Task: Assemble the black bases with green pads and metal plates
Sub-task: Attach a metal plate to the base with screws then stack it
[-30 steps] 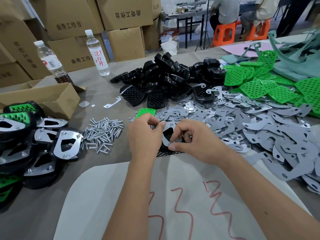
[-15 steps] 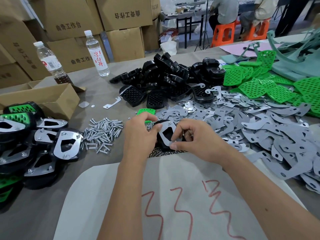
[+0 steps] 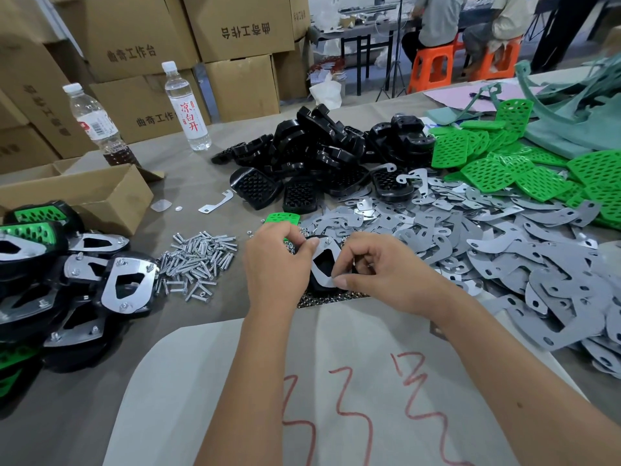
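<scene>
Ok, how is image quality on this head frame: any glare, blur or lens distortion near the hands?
Head view: soft even light, faint shadows; the metal plate held by the left hand and right hand stays sharp, as does the screw pile; mild glare on the finished assemblies' plates; wide-angle bending tilts the cartons and bottles; the seated people in the background look soft.

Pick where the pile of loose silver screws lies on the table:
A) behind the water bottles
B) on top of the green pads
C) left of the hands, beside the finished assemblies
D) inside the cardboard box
C: the screws lie on the table left of the left hand, next to the finished assemblies.
</scene>
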`<act>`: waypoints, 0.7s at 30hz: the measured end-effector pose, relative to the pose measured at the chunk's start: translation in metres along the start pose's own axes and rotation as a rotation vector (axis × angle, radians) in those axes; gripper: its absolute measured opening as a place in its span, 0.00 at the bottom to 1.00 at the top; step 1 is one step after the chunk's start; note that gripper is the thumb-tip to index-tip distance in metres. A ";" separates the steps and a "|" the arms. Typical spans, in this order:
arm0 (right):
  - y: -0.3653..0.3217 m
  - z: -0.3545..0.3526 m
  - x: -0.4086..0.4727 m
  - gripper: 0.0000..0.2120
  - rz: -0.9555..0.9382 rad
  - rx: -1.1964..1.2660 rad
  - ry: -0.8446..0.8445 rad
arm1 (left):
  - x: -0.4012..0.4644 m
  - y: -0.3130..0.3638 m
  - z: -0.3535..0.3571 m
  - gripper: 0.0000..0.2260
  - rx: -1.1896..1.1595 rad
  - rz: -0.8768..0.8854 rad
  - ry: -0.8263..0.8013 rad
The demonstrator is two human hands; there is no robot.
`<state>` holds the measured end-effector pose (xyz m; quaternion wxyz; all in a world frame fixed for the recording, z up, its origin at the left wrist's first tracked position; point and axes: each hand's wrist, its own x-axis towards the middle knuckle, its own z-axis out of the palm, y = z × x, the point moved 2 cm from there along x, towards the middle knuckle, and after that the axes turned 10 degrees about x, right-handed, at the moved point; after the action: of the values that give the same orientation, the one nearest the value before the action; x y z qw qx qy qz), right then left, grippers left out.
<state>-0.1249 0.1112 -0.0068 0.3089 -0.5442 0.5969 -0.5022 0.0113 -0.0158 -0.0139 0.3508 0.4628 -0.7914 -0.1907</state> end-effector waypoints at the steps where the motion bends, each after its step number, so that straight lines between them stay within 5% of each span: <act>1: 0.000 0.000 0.000 0.06 0.005 0.000 0.007 | 0.000 -0.001 0.000 0.10 -0.020 -0.014 -0.014; 14: 0.016 0.005 0.009 0.12 0.063 -0.097 0.407 | 0.002 0.001 -0.001 0.14 -0.015 -0.050 -0.031; 21: 0.015 0.006 0.010 0.04 -0.011 -0.166 0.389 | 0.000 0.003 -0.004 0.14 0.039 -0.034 -0.050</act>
<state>-0.1264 0.0984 -0.0210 0.1394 -0.4637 0.6817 -0.5485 0.0123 -0.0144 -0.0088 0.3185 0.4782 -0.7955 -0.1925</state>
